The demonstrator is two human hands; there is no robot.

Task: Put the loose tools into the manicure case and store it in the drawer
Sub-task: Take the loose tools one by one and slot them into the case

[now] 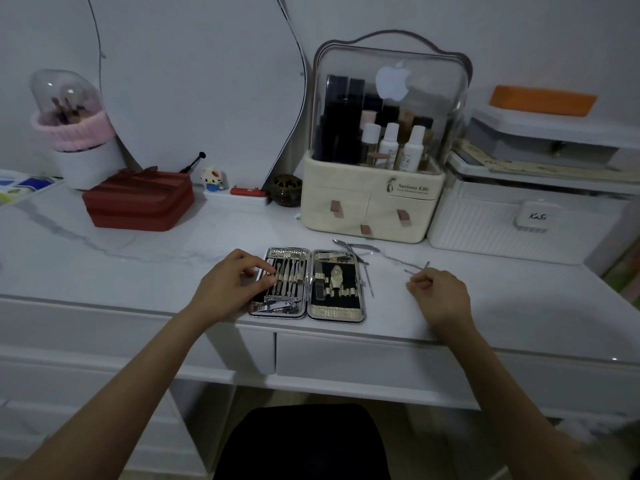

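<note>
a person seated at a white bench (104,271) works over an open manicure case (307,283) lying flat near the front edge. the left hand (231,285) rests on the case's left half, fingers curled at the tool loops; the right hand (440,295), at the case's three o'clock, pinches a thin loose tool (417,269). more loose tools (356,251) lie at the case's one o'clock. best practice, likely: steady the case, slide the tool point-first under a free loop. the drawer (374,358) below sits closed.
</note>
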